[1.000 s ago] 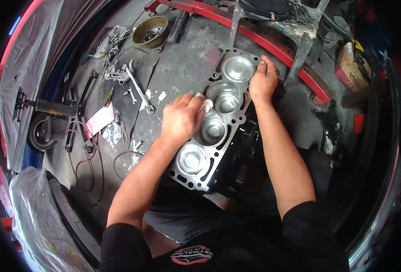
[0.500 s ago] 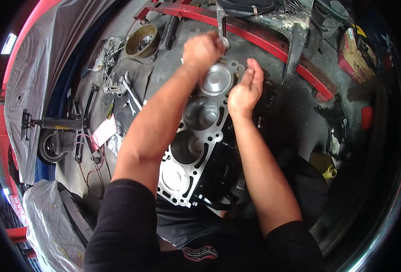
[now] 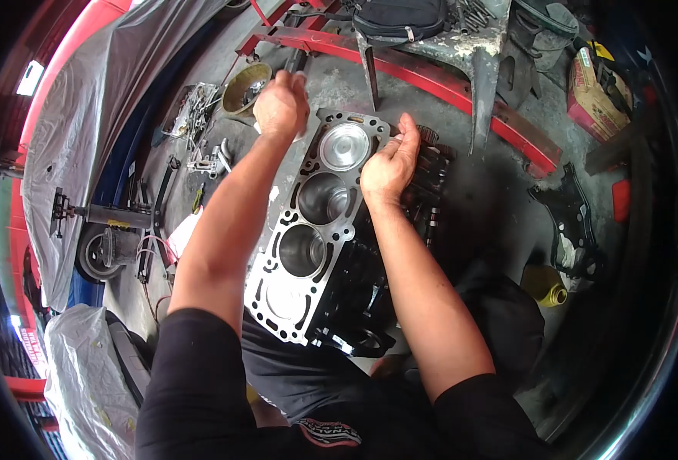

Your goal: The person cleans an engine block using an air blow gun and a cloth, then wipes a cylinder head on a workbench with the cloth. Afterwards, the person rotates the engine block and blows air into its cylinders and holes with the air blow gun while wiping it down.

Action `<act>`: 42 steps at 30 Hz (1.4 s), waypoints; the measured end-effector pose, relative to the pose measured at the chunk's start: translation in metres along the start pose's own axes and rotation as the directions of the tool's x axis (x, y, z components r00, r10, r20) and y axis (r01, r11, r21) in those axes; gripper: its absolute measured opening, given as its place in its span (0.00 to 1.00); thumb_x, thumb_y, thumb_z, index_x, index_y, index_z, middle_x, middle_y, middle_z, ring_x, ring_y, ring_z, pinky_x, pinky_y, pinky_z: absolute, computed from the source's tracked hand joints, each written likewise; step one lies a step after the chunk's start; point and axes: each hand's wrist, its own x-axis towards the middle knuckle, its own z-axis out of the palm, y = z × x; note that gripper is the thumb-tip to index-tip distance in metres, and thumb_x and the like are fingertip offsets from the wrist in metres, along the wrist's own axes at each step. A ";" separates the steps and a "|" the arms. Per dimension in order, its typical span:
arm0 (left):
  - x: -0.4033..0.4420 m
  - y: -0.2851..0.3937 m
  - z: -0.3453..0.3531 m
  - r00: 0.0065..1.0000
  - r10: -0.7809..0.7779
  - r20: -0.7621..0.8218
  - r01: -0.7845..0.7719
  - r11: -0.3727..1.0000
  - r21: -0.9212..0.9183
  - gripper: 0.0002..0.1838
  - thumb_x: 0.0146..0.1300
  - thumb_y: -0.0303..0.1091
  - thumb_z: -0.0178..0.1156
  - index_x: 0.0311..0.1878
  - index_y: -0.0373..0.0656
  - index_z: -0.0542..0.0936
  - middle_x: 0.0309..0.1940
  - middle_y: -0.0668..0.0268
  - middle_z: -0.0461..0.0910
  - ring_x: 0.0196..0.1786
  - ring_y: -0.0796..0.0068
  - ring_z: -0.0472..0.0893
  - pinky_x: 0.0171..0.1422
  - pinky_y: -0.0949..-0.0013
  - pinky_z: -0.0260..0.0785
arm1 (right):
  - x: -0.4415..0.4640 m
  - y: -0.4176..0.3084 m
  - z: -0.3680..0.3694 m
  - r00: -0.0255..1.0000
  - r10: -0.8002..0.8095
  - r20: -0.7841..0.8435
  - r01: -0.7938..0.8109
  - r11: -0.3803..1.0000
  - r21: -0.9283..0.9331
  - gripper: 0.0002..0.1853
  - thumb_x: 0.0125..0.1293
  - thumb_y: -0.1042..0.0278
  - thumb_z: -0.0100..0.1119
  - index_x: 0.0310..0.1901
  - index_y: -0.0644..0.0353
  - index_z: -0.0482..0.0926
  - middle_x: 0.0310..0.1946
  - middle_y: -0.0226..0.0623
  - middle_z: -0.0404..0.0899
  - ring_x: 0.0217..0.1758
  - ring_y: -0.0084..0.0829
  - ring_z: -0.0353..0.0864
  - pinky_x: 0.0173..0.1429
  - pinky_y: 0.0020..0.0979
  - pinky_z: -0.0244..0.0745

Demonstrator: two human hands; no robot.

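Note:
An engine block (image 3: pixel 277 217) with a bright metal top face and several cylinder bores stands slantwise before me. Round piston tops show in its upper and lowest bores, while the middle ones are deeper and darker. My left hand (image 3: pixel 281 107) is closed above the floor, beyond the block's upper left corner. Its fingertips are blurred, and what they hold is hidden; whitish patches show beside the hand. At the block's upper right edge rests my right hand (image 3: pixel 389 167), its fingers stretched out and holding nothing.
A brass-coloured bowl (image 3: pixel 245 89) and scattered tools (image 3: pixel 193 111) lie on the upper left floor. Behind the block runs a red beam (image 3: pixel 423 75), with a black bag (image 3: pixel 400 19) on a worn stand. A box (image 3: pixel 595 100) and a yellow bottle (image 3: pixel 544 286) are at the right.
My left hand has swept from the block's left side across its top end, then left beyond the corner. The white cloth seen in it earlier is now hard to make out. My right hand stays by the edge.

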 end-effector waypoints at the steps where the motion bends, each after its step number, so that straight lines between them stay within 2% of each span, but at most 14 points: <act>1: -0.008 0.021 -0.004 0.999 0.038 -0.004 -0.038 0.986 -0.162 0.13 0.68 0.40 0.53 0.40 0.43 0.81 0.35 0.51 0.84 0.42 0.49 0.84 0.46 0.50 0.76 | -0.001 -0.001 0.000 1.000 0.009 -0.011 -0.009 1.000 0.023 0.21 0.71 0.80 0.40 0.64 0.65 0.71 0.59 0.53 0.75 0.64 0.48 0.75 0.69 0.40 0.68; 5: -0.059 0.075 0.023 0.810 0.583 -0.062 -0.585 0.810 -0.026 0.10 0.57 0.32 0.60 0.42 0.45 0.86 0.38 0.50 0.83 0.43 0.48 0.83 0.52 0.53 0.75 | 0.017 0.010 -0.021 0.982 0.148 0.117 -0.173 0.954 0.247 0.18 0.70 0.82 0.46 0.60 0.67 0.75 0.57 0.48 0.79 0.61 0.41 0.79 0.69 0.37 0.71; 8: -0.107 0.075 0.002 0.866 0.500 -0.026 -0.466 0.786 -0.406 0.14 0.57 0.23 0.59 0.45 0.47 0.86 0.40 0.54 0.80 0.48 0.48 0.80 0.54 0.53 0.74 | 0.031 -0.021 -0.055 0.879 0.467 0.098 -0.460 0.774 0.434 0.17 0.68 0.84 0.50 0.57 0.65 0.77 0.55 0.46 0.81 0.59 0.37 0.80 0.65 0.37 0.74; 14: -0.244 0.010 -0.103 0.706 0.658 0.262 -0.513 0.731 -0.450 0.22 0.43 0.15 0.59 0.43 0.45 0.85 0.40 0.56 0.80 0.47 0.49 0.82 0.50 0.55 0.77 | 0.001 -0.037 -0.120 0.880 0.473 -0.052 -0.443 0.854 0.273 0.17 0.72 0.76 0.49 0.60 0.64 0.75 0.56 0.43 0.80 0.58 0.37 0.79 0.58 0.35 0.73; 18: -0.320 -0.013 -0.190 0.485 0.472 0.737 -0.054 0.857 -0.513 0.21 0.47 0.16 0.63 0.47 0.43 0.85 0.41 0.57 0.85 0.46 0.55 0.85 0.51 0.60 0.79 | -0.108 -0.065 -0.181 0.952 0.183 0.245 -0.198 0.980 0.035 0.16 0.75 0.68 0.52 0.61 0.60 0.75 0.55 0.35 0.79 0.53 0.27 0.78 0.57 0.33 0.73; 21: -0.363 0.009 -0.210 0.834 0.181 0.521 0.319 0.612 -0.724 0.14 0.57 0.23 0.67 0.48 0.39 0.85 0.40 0.54 0.85 0.46 0.53 0.86 0.52 0.60 0.79 | -0.194 -0.141 -0.239 0.682 0.378 0.626 -0.492 0.871 0.011 0.22 0.78 0.61 0.51 0.67 0.64 0.68 0.58 0.36 0.75 0.59 0.27 0.73 0.64 0.29 0.68; 22: -0.372 0.017 -0.203 0.938 0.185 0.293 0.078 0.712 -0.698 0.21 0.59 0.26 0.68 0.57 0.39 0.80 0.46 0.55 0.85 0.48 0.55 0.86 0.53 0.60 0.78 | -0.208 -0.157 -0.250 0.573 0.430 0.698 -0.569 0.822 -0.040 0.25 0.79 0.58 0.49 0.70 0.64 0.65 0.60 0.36 0.74 0.60 0.26 0.72 0.65 0.29 0.67; 24: -0.389 0.039 -0.198 0.833 0.272 0.482 0.206 0.656 -0.726 0.30 0.62 0.31 0.70 0.67 0.39 0.74 0.56 0.54 0.82 0.57 0.53 0.83 0.60 0.59 0.76 | -0.208 -0.158 -0.258 0.557 0.319 0.766 -0.517 0.856 0.019 0.28 0.80 0.55 0.48 0.73 0.63 0.61 0.63 0.36 0.72 0.62 0.25 0.70 0.65 0.29 0.67; 26: -0.404 0.051 -0.189 0.818 0.450 0.358 -0.152 0.769 -0.621 0.35 0.60 0.37 0.72 0.69 0.40 0.71 0.65 0.52 0.75 0.70 0.46 0.72 0.71 0.53 0.68 | -0.184 -0.160 -0.259 0.457 0.618 0.640 -0.741 0.662 -0.110 0.24 0.80 0.60 0.50 0.70 0.63 0.66 0.58 0.35 0.77 0.59 0.24 0.75 0.65 0.29 0.69; 31: -0.382 -0.001 -0.210 0.982 0.137 0.132 -0.008 0.722 -0.692 0.34 0.60 0.34 0.72 0.69 0.40 0.71 0.63 0.53 0.77 0.64 0.54 0.77 0.66 0.59 0.71 | -0.055 -0.140 -0.197 0.825 0.044 0.563 0.173 0.929 -0.327 0.20 0.76 0.66 0.52 0.65 0.66 0.75 0.53 0.42 0.77 0.59 0.31 0.75 0.66 0.32 0.66; 35: -0.383 -0.047 -0.214 0.984 -0.177 0.017 0.144 0.734 -0.664 0.32 0.65 0.27 0.67 0.71 0.41 0.69 0.55 0.58 0.83 0.58 0.66 0.81 0.63 0.64 0.72 | -0.031 -0.151 -0.095 0.492 -0.439 0.752 0.740 0.666 -0.095 0.18 0.62 0.77 0.63 0.55 0.60 0.81 0.46 0.38 0.79 0.56 0.40 0.77 0.62 0.37 0.70; 37: -0.390 -0.064 -0.209 0.943 -0.333 0.028 0.258 0.673 -0.693 0.30 0.67 0.26 0.64 0.72 0.40 0.68 0.54 0.57 0.84 0.56 0.69 0.82 0.63 0.65 0.72 | -0.030 -0.153 -0.058 0.026 -0.537 0.843 0.962 0.244 0.126 0.17 0.55 0.76 0.65 0.48 0.56 0.81 0.46 0.35 0.79 0.56 0.40 0.77 0.61 0.40 0.72; 39: -0.398 -0.075 -0.193 0.888 -0.459 0.012 0.317 0.595 -0.738 0.27 0.69 0.24 0.61 0.70 0.36 0.68 0.49 0.57 0.85 0.53 0.70 0.83 0.63 0.68 0.72 | -0.013 -0.136 -0.029 -0.478 -0.370 0.797 0.873 -0.099 0.477 0.14 0.56 0.71 0.61 0.46 0.51 0.81 0.47 0.31 0.79 0.58 0.37 0.77 0.61 0.40 0.72; 42: -0.398 -0.080 -0.178 0.937 -0.213 -0.276 0.044 0.857 -0.513 0.22 0.55 0.17 0.63 0.56 0.33 0.78 0.40 0.57 0.85 0.41 0.61 0.84 0.49 0.64 0.77 | 0.018 -0.109 0.006 -0.814 -0.104 0.572 0.582 -0.153 0.799 0.16 0.58 0.67 0.57 0.49 0.52 0.82 0.56 0.27 0.79 0.62 0.36 0.74 0.63 0.40 0.70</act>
